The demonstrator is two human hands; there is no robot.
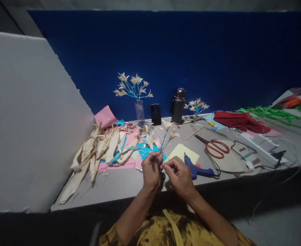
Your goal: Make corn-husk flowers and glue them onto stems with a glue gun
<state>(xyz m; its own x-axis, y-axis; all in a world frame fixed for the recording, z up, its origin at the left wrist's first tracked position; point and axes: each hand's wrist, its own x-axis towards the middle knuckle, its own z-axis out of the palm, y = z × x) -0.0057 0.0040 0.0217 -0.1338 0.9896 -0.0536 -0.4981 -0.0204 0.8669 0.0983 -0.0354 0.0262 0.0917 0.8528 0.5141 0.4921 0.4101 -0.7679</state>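
Observation:
My left hand [151,172] is closed around the lower stems of a small spray of handmade flowers [167,126], with pale petals and light blue stems rising above the fingers. Close beside it, my right hand [179,175] pinches thumb and forefinger together at the bottom of the stems. What lies in that pinch is too small to make out. Just right of the right hand, a blue glue gun [197,171] lies on the table. A yellow paper sheet [182,153] and blue paper [146,153] are behind the hands.
Dried corn husks [89,150] cover the left of the table [101,188]. Flowers stand in a clear bottle [139,112] beside a phone [155,114] and a dark flask [178,107]. Orange-handled scissors [217,149], a white power strip [260,148] with cables and red cloth [242,121] lie right.

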